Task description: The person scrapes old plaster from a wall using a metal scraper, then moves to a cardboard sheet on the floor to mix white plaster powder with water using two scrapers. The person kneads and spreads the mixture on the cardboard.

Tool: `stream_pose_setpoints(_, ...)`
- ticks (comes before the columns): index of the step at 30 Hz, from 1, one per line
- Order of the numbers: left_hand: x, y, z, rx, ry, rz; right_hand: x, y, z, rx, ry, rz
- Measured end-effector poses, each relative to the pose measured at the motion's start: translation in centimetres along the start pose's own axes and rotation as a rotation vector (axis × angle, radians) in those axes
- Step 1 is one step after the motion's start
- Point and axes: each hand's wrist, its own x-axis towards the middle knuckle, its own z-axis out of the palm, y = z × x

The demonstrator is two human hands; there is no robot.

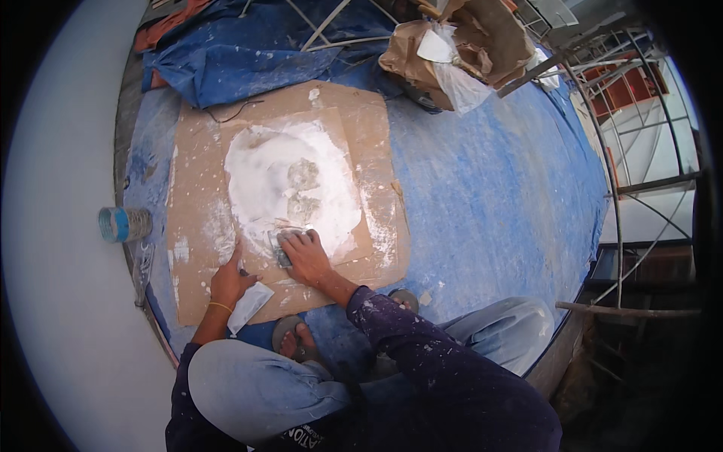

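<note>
My left hand (231,280) rests on the brown cardboard sheet (197,188), index finger stretched forward and thumb apart, at the lower left of a white powdery patch (267,184) with grey blotches. A white flat piece (252,307), possibly paper or plastic, lies just below that hand. My right hand (307,258) grips a flat grey scraper-like tool (280,251) on the patch's near edge. Both sandalled feet (294,339) show by the cardboard's near edge.
A clear cylindrical container (124,224) with a blue band stands left, beside a pale wall (68,188). A blue tarp (489,211) covers the floor, bunched at the back. A torn paper sack (497,38) sits back right, near metal scaffolding (617,196).
</note>
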Motion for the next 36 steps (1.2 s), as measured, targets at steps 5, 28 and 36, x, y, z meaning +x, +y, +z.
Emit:
stream_pose_setpoints(5,-0.2,-4.2,0.6,0.052,-0.099,-0.116,1.7,-2.6,2.8,-0.157,-0.126,-0.002)
stream_pose_setpoints(28,-0.8,-6.5,0.7,0.081,-0.11,-0.16,-0.5,-0.6,6.4,-0.089,-0.218,-0.381)
stream_pose_setpoints(36,-0.3,-6.8,1.7,0.077,-0.057,-0.14,1.2,-2.4,6.2,-0.115,-0.175,-0.294)
